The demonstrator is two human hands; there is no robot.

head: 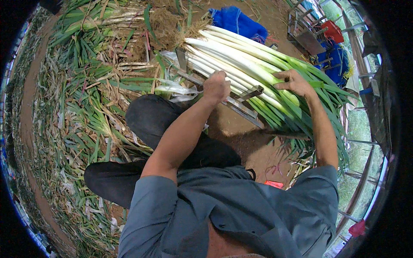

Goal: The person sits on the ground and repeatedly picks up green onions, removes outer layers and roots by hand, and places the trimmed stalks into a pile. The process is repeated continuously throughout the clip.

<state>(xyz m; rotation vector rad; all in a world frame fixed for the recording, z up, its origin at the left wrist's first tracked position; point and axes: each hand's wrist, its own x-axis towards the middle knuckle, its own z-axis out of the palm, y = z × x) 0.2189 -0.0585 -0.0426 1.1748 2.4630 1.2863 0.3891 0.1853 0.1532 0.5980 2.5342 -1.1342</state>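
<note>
A large pile of long green onions with white stems (pixel 238 58) lies across a low metal rack (pixel 242 109) before me, roots to the upper left and green leaves to the right. My left hand (pixel 217 86) is curled at the near edge of the white stems; whether it grips anything is hidden. My right hand (pixel 292 83) rests on the onions where white turns green, thumb and fingers apart around a thick stem, not closed on it. An upright metal post (pixel 251 93) of the rack stands between my hands.
Untrimmed onions with roots (pixel 129 19) and leaf litter (pixel 80 113) cover the ground at left. Thin white plastic (pixel 177 88) lies beside my knee. Beyond the rack are a blue cloth or sack (pixel 238 22), a metal frame (pixel 306 38) and a red object (pixel 333 31).
</note>
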